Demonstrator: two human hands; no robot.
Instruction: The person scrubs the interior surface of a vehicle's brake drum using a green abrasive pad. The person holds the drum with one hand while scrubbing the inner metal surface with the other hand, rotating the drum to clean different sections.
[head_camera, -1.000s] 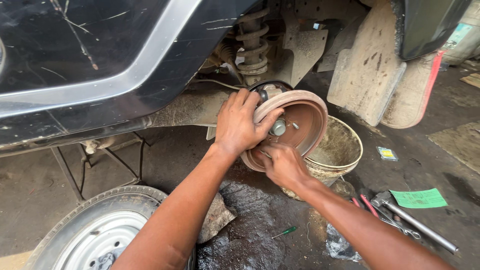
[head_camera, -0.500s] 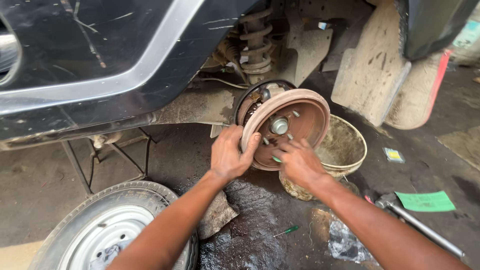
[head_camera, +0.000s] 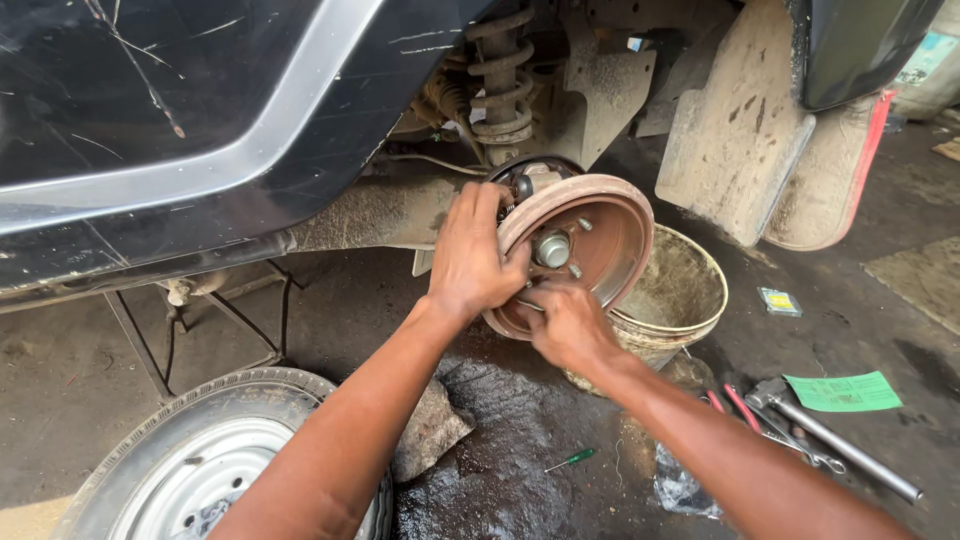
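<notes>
Over a wet garage floor (head_camera: 500, 470), the rusty round brake drum (head_camera: 600, 235) is gripped by both hands: left hand (head_camera: 470, 255) at nine o'clock, right hand (head_camera: 565, 325) at six; greasy fingers could let it drop.

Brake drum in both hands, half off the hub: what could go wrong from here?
1. The brake drum sits tilted on the hub, gripped only at its left and lower rim by the left hand and right hand; it might slip free and fall toward the bucket or the wet floor.
2. Fingers wrapped over the rim could get pinched.
3. The car seems to rest on one thin stand.
</notes>
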